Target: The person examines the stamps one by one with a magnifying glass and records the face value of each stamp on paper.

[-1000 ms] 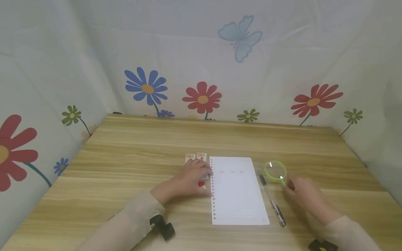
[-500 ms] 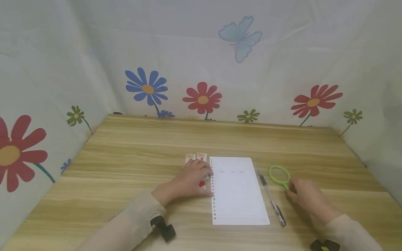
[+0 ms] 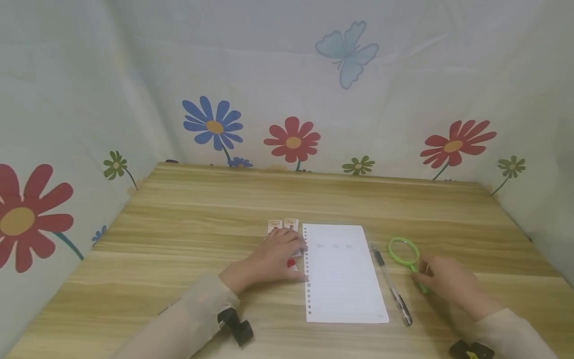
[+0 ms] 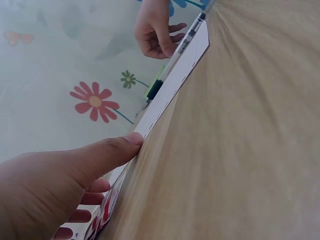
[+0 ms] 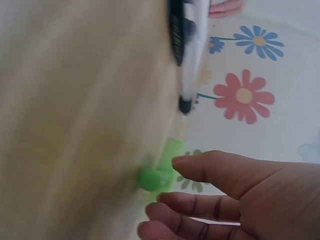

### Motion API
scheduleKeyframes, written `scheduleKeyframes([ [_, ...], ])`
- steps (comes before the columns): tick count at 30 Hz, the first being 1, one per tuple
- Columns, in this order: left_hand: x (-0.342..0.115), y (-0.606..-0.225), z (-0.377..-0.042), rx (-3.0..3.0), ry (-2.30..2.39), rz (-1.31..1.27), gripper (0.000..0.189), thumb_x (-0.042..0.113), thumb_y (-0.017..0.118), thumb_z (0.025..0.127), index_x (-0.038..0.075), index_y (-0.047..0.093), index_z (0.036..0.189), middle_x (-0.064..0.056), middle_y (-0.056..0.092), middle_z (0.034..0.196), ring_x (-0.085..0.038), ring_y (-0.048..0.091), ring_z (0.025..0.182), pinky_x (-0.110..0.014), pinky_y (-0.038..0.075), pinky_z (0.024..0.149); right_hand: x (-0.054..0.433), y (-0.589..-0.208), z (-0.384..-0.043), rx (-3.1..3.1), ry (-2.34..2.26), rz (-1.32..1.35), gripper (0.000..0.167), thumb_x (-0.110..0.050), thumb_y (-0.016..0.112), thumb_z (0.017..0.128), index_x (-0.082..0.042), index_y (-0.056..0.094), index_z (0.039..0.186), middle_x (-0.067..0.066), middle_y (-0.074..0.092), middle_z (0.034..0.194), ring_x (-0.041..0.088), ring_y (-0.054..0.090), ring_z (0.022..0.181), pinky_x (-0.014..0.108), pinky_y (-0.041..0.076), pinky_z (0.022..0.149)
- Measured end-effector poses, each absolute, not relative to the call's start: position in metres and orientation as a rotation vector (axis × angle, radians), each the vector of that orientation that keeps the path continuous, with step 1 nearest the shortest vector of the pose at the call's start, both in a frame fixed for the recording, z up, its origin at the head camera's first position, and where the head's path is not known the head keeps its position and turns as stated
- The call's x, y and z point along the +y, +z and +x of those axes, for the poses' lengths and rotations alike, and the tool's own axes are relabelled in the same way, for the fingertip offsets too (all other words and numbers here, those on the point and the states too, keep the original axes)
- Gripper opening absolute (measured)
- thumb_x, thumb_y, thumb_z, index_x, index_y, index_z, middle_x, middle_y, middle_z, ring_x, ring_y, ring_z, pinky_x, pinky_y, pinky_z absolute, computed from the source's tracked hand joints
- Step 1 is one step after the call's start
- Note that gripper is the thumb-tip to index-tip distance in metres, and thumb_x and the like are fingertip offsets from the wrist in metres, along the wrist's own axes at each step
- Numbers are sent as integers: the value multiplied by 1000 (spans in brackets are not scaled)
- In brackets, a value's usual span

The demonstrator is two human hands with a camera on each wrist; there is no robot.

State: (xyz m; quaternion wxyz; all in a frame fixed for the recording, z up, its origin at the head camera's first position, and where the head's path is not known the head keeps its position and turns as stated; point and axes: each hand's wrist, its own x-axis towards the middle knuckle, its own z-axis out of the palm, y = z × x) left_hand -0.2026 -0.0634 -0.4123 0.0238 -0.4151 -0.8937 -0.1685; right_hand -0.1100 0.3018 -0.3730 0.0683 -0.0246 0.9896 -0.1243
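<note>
A green-rimmed magnifying glass (image 3: 403, 251) lies on the table at right, its handle toward the person. My right hand (image 3: 453, 284) is beside that handle; in the right wrist view its thumb and fingers are parted, with the green handle (image 5: 171, 155) just beyond the fingertips. My left hand (image 3: 273, 257) rests at the punched left edge of a white sheet of paper (image 3: 343, 284), thumb touching the edge. Beneath and behind this hand lie several small stamp-like printed pieces (image 3: 291, 224), partly covered. One red-and-white piece (image 3: 292, 265) shows between thumb and fingers.
A clear pen with black ends (image 3: 393, 286) lies between the paper and the magnifying glass. Faint small marks run across the sheet's upper part. A flower-printed cloth (image 3: 251, 60) hangs behind and along the sides of the wooden table (image 3: 215, 199).
The magnifying glass has come down from a tilted pose to lie flat, and my right hand has loosened from its handle. My left hand has kept its place on the paper's edge.
</note>
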Motion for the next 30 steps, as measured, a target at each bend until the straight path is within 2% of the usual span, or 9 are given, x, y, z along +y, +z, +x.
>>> scheduleKeyframes([
  [3,-63,-413,-203,-2763,-516,-1281,65,57,75,72,15,62,119,0,59,125,-23,47,126,-46,32,113,304,-367,-111,2977,-360,-84,15,-24,65,87,-12,58,81,-1,61,72,13,52,63,28,43,54],
  [9,-64,-415,-203,-2768,-513,-1274,64,58,74,72,15,62,119,0,59,125,-23,47,125,-46,33,113,300,-358,-113,3011,-392,-183,12,-20,65,87,-9,62,90,-1,64,77,11,55,65,28,46,55],
  [16,-64,-416,-203,-2781,-507,-1261,64,57,75,72,16,62,119,0,58,126,-23,47,126,-45,32,113,285,-359,-116,3048,-422,-440,9,-16,68,85,-11,62,90,-6,62,75,2,51,63,19,43,53],
  [23,-63,-418,-203,-2802,-500,-1252,65,59,74,72,17,61,121,2,58,127,-21,46,127,-44,31,114,275,-366,-120,3033,-441,-640,16,-12,69,84,-12,58,97,-6,62,77,-3,47,60,17,42,51],
  [30,-62,-416,-201,-2801,-520,-1257,65,57,74,72,16,61,121,1,58,127,-22,46,127,-44,30,115,267,-372,-123,2988,-444,-676,20,-14,70,85,-12,58,101,-6,61,79,-1,51,65,18,45,55],
])
